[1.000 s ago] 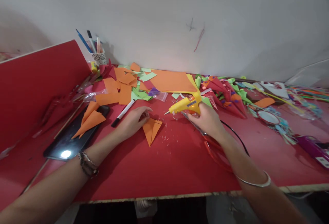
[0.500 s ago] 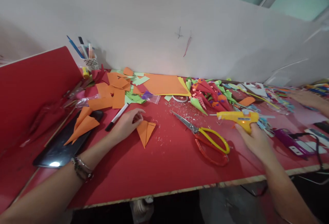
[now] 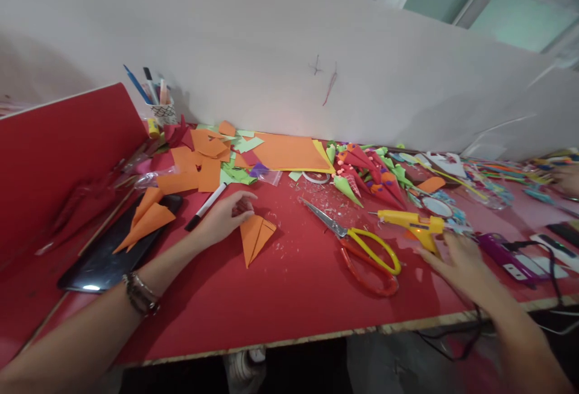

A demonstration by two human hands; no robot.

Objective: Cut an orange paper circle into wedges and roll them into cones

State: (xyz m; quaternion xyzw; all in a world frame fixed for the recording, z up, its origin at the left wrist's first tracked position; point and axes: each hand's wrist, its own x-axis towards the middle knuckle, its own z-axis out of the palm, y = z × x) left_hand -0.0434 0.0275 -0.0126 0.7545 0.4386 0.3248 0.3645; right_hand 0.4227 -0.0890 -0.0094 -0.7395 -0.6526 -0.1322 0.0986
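Observation:
My left hand (image 3: 228, 218) has its fingers curled, with the thumb at the upper corner of a folded orange paper piece (image 3: 257, 240), a pointed shape on the red tabletop. A black-capped white marker (image 3: 205, 207) lies beside that hand. At the right, a yellow hot glue gun (image 3: 409, 220) rests on the table, its nozzle pointing left and a small orange light showing. My right hand (image 3: 456, 258) is just behind its handle, fingers apart and no longer wrapped around it. Between my hands lie scissors (image 3: 348, 237) with one yellow and one red handle.
A phone (image 3: 104, 261) with folded orange paper on it lies at left. Paper scraps (image 3: 208, 168) and a pile of red and green paper cones (image 3: 366, 171) line the white wall. A purple power strip (image 3: 506, 258) sits right. Another person's hand (image 3: 565, 180) is at far right.
My right hand has let go of the glue gun, which now lies on the table, and has drawn back to the right. The folded orange paper has turned slightly beside my left hand.

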